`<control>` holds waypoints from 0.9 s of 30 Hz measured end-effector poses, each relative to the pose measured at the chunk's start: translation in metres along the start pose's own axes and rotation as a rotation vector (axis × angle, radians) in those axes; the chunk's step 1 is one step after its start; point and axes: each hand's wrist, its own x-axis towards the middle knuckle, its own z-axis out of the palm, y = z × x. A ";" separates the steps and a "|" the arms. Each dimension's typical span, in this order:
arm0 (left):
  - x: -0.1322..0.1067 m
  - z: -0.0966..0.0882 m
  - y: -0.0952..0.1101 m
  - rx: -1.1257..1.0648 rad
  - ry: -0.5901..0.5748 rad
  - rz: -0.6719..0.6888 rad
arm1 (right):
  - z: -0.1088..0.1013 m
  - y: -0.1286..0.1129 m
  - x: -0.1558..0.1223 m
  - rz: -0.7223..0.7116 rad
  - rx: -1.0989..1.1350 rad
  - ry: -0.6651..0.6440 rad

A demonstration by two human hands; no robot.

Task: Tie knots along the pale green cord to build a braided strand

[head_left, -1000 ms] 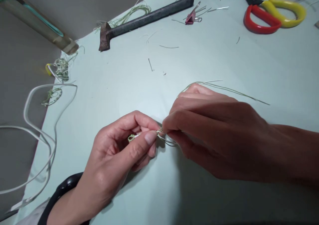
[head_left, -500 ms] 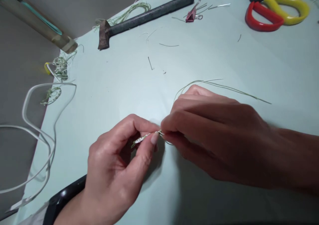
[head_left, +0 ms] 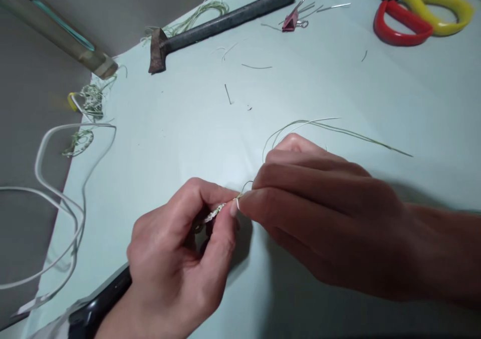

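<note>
My left hand (head_left: 176, 259) pinches a short braided piece of green and white thread (head_left: 214, 212) between thumb and forefinger. My right hand (head_left: 319, 214) meets it from the right, fingertips closed on the same thread at the end of the braid. Loose green thread strands (head_left: 338, 128) loop out from behind my right hand and trail off to the right over the pale green sheet (head_left: 169, 128). A black band sits on my left wrist (head_left: 97, 304).
A dark hammer (head_left: 221, 23) lies at the back, a pink binder clip (head_left: 291, 21) beside it. Red and yellow scissors (head_left: 421, 13) rest at the top right. Thread bundles (head_left: 88, 103) and a white cable (head_left: 56, 204) lie at the left edge. Short thread scraps dot the sheet.
My left hand has turned and shifted slightly down, the braid now pointing up right. My right fingertips have closed in on the braid's end, and the thread loop under them has drawn in.
</note>
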 end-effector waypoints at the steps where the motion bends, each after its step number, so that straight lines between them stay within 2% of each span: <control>1: 0.001 0.000 0.000 -0.035 0.005 -0.031 | 0.000 0.000 0.000 -0.007 0.006 0.003; 4: 0.002 -0.001 -0.002 -0.219 -0.024 -0.163 | -0.003 -0.001 0.004 -0.010 0.010 -0.036; 7: 0.001 -0.003 -0.008 -0.450 -0.111 -0.294 | -0.008 -0.002 0.008 0.008 -0.035 -0.090; 12: 0.002 -0.006 -0.015 -0.698 -0.222 -0.398 | -0.010 -0.002 0.009 0.048 -0.116 -0.064; 18: 0.007 -0.004 -0.011 -0.703 -0.222 -0.449 | -0.007 0.001 0.007 0.112 -0.049 -0.081; 23: 0.009 -0.001 -0.009 -0.639 -0.202 -0.488 | -0.004 0.005 0.005 0.212 0.025 -0.045; 27: 0.009 -0.001 -0.012 -0.648 -0.193 -0.503 | -0.004 0.010 0.002 0.131 -0.013 -0.101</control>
